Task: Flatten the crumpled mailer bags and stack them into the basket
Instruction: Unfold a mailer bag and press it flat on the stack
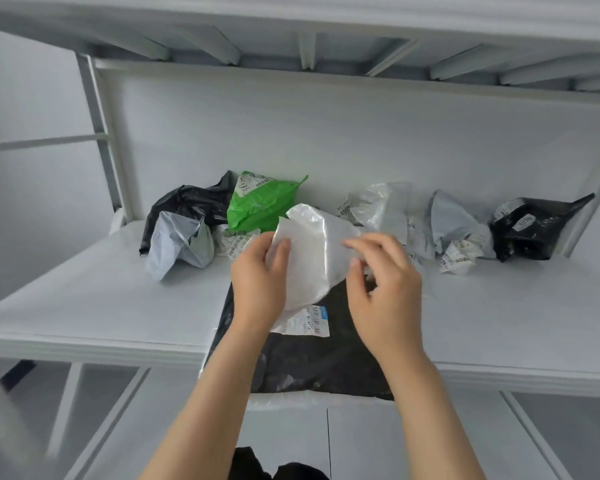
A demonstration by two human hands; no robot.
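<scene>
**Both hands gripping a white mailer bag above a flattened black one**

Your left hand (257, 278) and right hand (383, 285) hold a white mailer bag (312, 251) between them, raised over the middle of the white shelf (101, 299). The left hand pinches the bag's left edge, thumb on the near face and the other digits behind it. The right hand closes on the right edge, thumb and forefinger pressed together on the plastic, the remaining fingers curled. The bag is partly opened out but creased, and a printed shipping label (305, 322) hangs at its lower end.

Directly beneath it lies a flattened black mailer bag (309, 362), flat on the shelf with its near edge overhanging the shelf front.

Crumpled bags line the back of the shelf against the white back panel (326, 133). To the left: a crumpled black bag (184, 206), a crumpled grey bag (181, 242) touching its front, and a green mailer bag (260, 202) just beside them. To the right: a translucent grey bag (381, 206), a pale grey bag with labels (454, 230), and at the far right a black bag with white stickers (530, 226).

The basket cannot be seen in this view. A dark object (274, 467) shows at the bottom edge, between your forearms; what it is cannot be told.
</scene>
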